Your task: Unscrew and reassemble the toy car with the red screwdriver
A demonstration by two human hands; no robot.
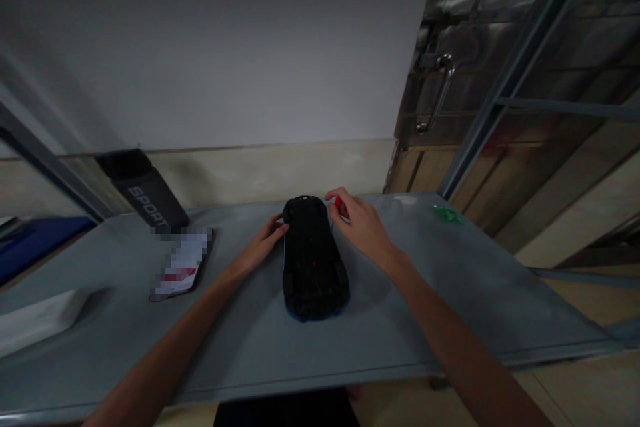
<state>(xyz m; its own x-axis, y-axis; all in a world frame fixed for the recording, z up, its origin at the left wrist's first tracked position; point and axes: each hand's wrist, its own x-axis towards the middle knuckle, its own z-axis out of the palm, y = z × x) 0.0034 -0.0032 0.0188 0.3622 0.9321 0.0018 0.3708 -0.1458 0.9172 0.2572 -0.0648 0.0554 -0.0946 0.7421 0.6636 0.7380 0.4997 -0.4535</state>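
Note:
A toy car (pixel 315 267) lies upside down on the grey table, its black underside facing up and a blue edge showing at the near end. My left hand (pixel 267 239) grips the car's left side near the far end, thumb over the edge and the other fingers partly hidden. Beside the car's far right corner, my right hand (pixel 357 220) is closed around a small red object (pixel 339 203). Only a bit of red shows between the fingers, so its kind and whether it touches the car cannot be made out.
A black SPORT bottle (pixel 147 193) leans at the back left, near a blurred-out phone-like item (pixel 183 263). A white object (pixel 43 320) lies at the left edge. Green plastic bits (pixel 449 214) lie at the back right, close to a metal post (pixel 500 100).

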